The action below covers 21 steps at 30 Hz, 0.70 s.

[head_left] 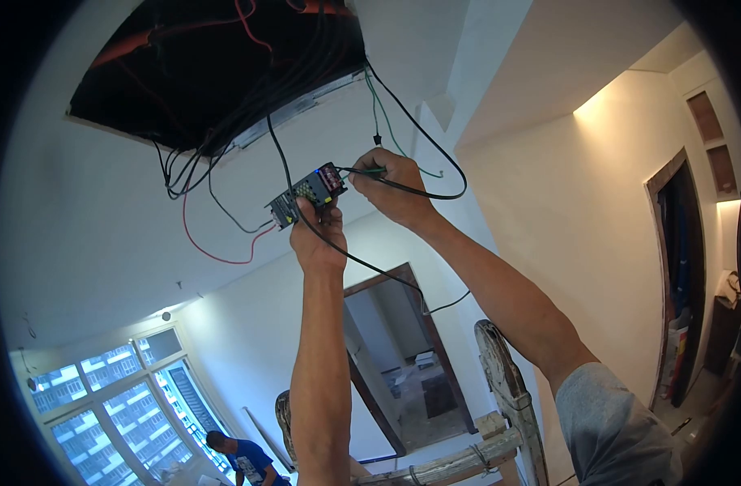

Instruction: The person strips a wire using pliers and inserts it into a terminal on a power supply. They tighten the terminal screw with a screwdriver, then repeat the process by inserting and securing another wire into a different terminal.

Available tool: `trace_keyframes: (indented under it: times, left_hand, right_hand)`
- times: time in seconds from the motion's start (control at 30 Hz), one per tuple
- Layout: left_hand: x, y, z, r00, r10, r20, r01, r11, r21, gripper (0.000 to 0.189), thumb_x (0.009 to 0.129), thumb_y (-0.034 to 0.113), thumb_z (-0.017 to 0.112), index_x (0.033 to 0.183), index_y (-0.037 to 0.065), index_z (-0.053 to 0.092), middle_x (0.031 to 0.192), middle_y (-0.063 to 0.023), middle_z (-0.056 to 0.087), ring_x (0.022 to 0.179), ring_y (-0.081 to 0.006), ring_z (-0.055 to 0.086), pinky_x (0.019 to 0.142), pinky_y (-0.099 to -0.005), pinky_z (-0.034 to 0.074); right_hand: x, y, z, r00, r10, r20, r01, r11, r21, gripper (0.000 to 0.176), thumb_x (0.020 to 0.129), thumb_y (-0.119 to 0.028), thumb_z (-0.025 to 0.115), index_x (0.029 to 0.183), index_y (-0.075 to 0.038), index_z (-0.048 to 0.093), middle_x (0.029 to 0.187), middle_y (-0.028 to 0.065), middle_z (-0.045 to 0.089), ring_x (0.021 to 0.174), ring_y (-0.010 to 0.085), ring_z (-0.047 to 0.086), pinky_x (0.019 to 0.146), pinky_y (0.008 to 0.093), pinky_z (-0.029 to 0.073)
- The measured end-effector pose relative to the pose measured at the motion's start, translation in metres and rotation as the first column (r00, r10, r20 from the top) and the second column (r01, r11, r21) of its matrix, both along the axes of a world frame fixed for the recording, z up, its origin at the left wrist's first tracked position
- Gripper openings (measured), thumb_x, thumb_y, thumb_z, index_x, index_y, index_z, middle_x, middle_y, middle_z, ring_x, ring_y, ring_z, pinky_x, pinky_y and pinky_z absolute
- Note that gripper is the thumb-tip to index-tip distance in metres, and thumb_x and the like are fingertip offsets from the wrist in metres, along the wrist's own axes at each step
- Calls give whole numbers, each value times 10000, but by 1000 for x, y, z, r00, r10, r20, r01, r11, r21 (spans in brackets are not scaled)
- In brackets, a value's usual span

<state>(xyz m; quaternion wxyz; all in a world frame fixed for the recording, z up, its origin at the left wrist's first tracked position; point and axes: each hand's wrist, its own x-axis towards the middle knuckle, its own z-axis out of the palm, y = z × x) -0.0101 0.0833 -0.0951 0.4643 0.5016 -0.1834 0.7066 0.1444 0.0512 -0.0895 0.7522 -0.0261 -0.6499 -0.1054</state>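
Note:
A black metal power supply box [308,194] with small holes and a blue light is held up below the ceiling opening. My left hand [320,235] grips it from below, thumb and fingers around its body. At its right end, my right hand [392,185] is closed on a black cable [419,193] and a green wire, fingertips close to the terminals. A red wire [217,257] and a dark wire loop from the box's left end. Another black cable [350,257] hangs down across my left hand.
The dark ceiling opening [217,73] has bundled wires hanging from its edge. A wooden ladder top [504,381] stands below my arms. A person in a blue shirt [253,463] is at the lower left near the window [123,413]. A doorway [411,364] lies beyond.

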Motion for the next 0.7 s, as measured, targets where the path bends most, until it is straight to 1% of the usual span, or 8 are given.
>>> trace_keyframes:
  times: [0.1,0.23,0.3,0.37,0.4,0.5,0.57,0.7]
  left_hand:
    - [0,11,0,999,37,11,-37,997,60,311,1006,245,593,1199,3,561,1044,-137,656,928,-232,623,739,-319,516]
    - [2,9,1,998,38,46,-39,999,16,297,1007,243,591,1183,5,573,1033,-135,660,928,-226,625,735,-315,516]
    - [1,4,0,999,-30,-39,30,1000,-5,296,1001,244,603,1171,3,580,1022,-138,662,933,-227,627,726,-316,516]
    - [3,0,2,999,-18,-31,16,998,-58,303,998,248,605,1175,4,579,1024,-139,661,930,-230,627,719,-317,515]
    - [4,-1,3,1000,-8,-24,5,994,-110,310,996,252,608,1179,4,577,1025,-141,660,927,-233,627,712,-317,513]
    - [8,-2,1,999,33,13,-31,994,-100,317,1000,261,598,1189,8,572,1037,-145,656,927,-237,623,712,-323,507]
    - [5,-3,0,1000,20,-22,-22,995,-95,314,999,257,601,1193,11,569,1045,-144,654,934,-238,621,715,-330,502]
    - [1,0,2,995,-11,-96,-1,992,-128,324,997,255,611,1201,8,562,1061,-137,648,978,-231,611,757,-338,485]
  right_hand:
    - [0,-1,0,999,30,-23,-31,998,-46,177,836,-125,730,896,29,668,732,68,654,633,98,584,553,265,457]
    - [5,-3,-1,1000,-12,-10,11,997,-72,179,840,-132,722,897,29,670,710,62,647,627,99,580,553,270,453]
    - [7,-4,-2,1000,4,3,-3,997,-76,179,843,-135,720,895,29,669,708,61,645,626,97,578,552,269,450]
    - [8,-9,-2,1000,-8,11,9,992,-123,165,798,-119,715,872,22,673,811,114,695,750,170,650,693,314,517]
    - [8,-8,-2,1000,-7,11,9,992,-123,165,798,-119,715,872,22,673,811,114,695,750,170,650,693,314,517]
    - [9,-5,-2,1000,-20,25,23,990,-136,162,810,-120,709,884,20,672,816,108,693,767,170,648,713,320,514]
    - [12,-6,-3,990,-139,25,139,990,-19,162,824,-119,701,901,20,668,814,106,691,765,172,641,718,328,512]
    - [15,-6,-3,996,-28,80,34,996,-77,167,833,-122,699,909,23,664,807,97,687,766,171,646,717,325,512]
